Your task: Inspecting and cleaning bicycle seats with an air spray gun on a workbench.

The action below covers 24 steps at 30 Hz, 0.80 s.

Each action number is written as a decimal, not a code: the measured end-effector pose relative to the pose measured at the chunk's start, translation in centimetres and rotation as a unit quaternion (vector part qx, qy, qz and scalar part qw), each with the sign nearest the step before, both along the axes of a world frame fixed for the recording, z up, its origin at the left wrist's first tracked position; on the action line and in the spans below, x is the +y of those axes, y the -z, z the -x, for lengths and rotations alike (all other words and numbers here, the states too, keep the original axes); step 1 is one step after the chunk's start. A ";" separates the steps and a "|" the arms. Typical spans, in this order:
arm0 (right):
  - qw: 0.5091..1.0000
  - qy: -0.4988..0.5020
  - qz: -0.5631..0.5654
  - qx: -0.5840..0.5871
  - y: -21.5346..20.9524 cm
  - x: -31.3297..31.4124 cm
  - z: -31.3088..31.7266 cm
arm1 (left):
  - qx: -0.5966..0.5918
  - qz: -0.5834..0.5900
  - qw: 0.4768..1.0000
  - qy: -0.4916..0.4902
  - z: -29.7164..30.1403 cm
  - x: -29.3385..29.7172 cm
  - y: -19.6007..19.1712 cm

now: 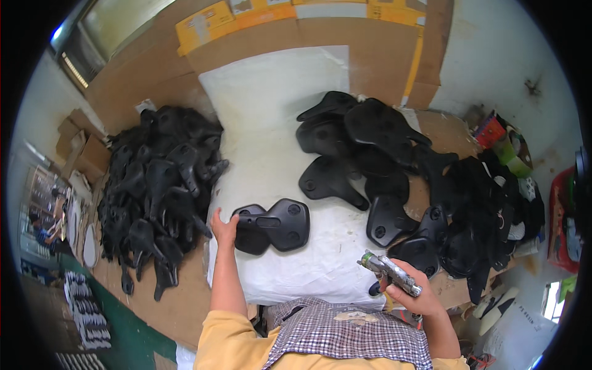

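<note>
A black moulded piece (271,226) with two broad lobes and a narrow slotted middle lies flat on the white sheet in front of me. At its left end is my left hand (224,229), fingers apart, the thumb at the piece's edge. My right hand (412,292) is closed around a worn metal spray gun (390,272) with a green-stained nozzle end. The gun is held above the sheet's right front edge and points up and left. Part of its handle is hidden by my fingers.
A tall heap of similar black pieces (161,185) stands at the left. More black pieces (379,132) lie spread and overlapping on the right, beside a dark pile (472,203). A cardboard backing (265,46) rises behind the white sheet (259,123). A red bin (560,222) is at far right.
</note>
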State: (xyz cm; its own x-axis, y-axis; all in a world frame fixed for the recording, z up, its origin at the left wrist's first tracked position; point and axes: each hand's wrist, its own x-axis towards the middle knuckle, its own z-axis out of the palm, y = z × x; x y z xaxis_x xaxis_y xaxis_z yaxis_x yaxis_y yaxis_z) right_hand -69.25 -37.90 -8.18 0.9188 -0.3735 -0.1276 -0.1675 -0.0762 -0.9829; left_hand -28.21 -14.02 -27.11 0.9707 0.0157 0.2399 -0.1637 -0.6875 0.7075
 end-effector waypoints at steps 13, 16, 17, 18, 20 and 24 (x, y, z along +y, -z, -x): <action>0.998 -0.052 0.037 -0.005 -1.3 1.6 -1.1 | 0.457 0.394 0.788 -0.120 10.8 -4.2 6.9; 0.997 -0.047 0.059 -0.004 -2.4 1.2 -0.3 | 0.409 0.573 0.706 -0.078 9.7 -4.4 4.9; 0.997 -0.038 0.066 0.003 -3.0 1.0 0.1 | 0.410 0.576 0.707 -0.022 9.1 -3.6 4.4; 0.997 -0.033 0.064 0.003 -3.2 0.7 0.5 | 0.411 0.577 0.705 0.035 8.7 -2.6 3.4; 0.993 -0.052 0.102 0.035 -3.5 0.0 1.4 | 0.426 0.574 0.695 0.082 9.0 -1.7 1.6; 0.988 -0.083 0.132 0.023 -4.5 -0.3 -0.1 | 0.439 0.558 0.693 0.124 10.4 -1.9 -0.2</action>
